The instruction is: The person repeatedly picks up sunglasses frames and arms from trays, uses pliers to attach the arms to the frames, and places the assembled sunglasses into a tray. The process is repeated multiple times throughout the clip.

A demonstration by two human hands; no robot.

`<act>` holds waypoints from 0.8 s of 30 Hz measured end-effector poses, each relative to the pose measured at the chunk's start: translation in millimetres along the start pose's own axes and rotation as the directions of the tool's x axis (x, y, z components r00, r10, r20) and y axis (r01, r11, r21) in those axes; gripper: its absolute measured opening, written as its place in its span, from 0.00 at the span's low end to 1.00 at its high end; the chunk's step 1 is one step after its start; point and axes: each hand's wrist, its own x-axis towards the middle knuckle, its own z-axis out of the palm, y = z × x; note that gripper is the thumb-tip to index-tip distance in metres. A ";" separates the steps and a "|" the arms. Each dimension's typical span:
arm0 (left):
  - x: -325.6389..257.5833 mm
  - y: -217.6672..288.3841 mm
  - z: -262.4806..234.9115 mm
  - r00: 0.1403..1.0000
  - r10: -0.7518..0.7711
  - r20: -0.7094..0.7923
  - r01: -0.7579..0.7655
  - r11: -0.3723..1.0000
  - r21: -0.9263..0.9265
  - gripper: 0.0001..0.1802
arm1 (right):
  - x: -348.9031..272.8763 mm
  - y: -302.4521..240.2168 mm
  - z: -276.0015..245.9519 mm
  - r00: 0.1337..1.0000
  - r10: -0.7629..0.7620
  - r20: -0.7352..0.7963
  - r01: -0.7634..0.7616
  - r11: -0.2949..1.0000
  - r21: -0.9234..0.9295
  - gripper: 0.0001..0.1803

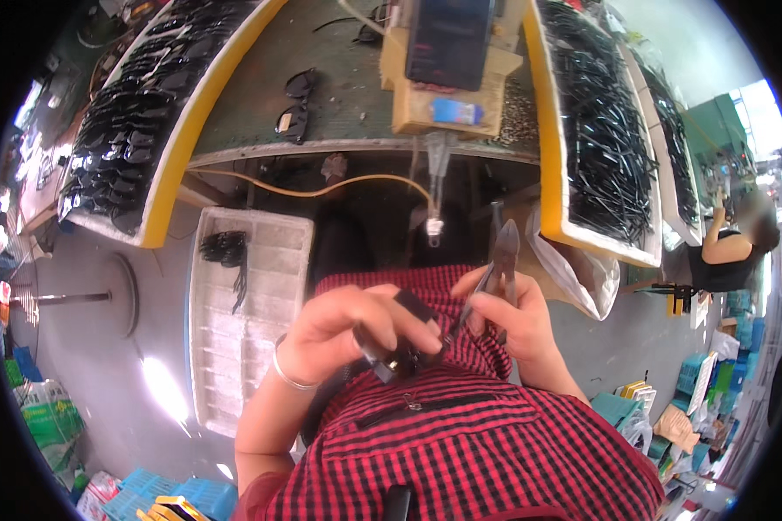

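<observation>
My left hand [339, 323] is closed on a pair of black sunglasses [398, 362], held in front of my red-and-black checked apron. A pair of metal pliers [506, 247] sits in my right hand [517, 323], jaws pointing up and away from me. Between the right hand's fingers and the sunglasses runs a thin dark piece [459, 325]; whether it is a temple arm I cannot make out. Both hands are close together over my lap. Fingers partly hide the sunglasses' lenses.
Ahead stands a workbench [356, 113] with another pair of sunglasses [295, 108] and a phone [450, 39] on a wooden block. Trays of black frames [117, 139] and black temple arms [595, 122] flank it. A white foam tray [226, 334] lies left; a person [730, 243] sits far right.
</observation>
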 end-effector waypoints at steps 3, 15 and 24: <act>4.4 -9.5 10.0 0.980 -0.110 -0.164 0.122 0.991 0.062 0.19 | 0.9 16.7 -4.2 0.968 -0.075 -0.239 0.091 0.994 0.058 0.08; 29.5 -69.4 5.4 0.684 -0.369 -0.629 0.376 0.917 -0.129 0.19 | 54.5 61.1 -12.1 0.888 -0.305 -0.345 0.299 0.952 -0.073 0.06; 42.9 -59.4 4.0 0.692 -0.359 -0.627 0.354 0.925 -0.140 0.19 | 56.3 55.0 -10.0 0.888 -0.295 -0.354 0.344 0.935 0.082 0.09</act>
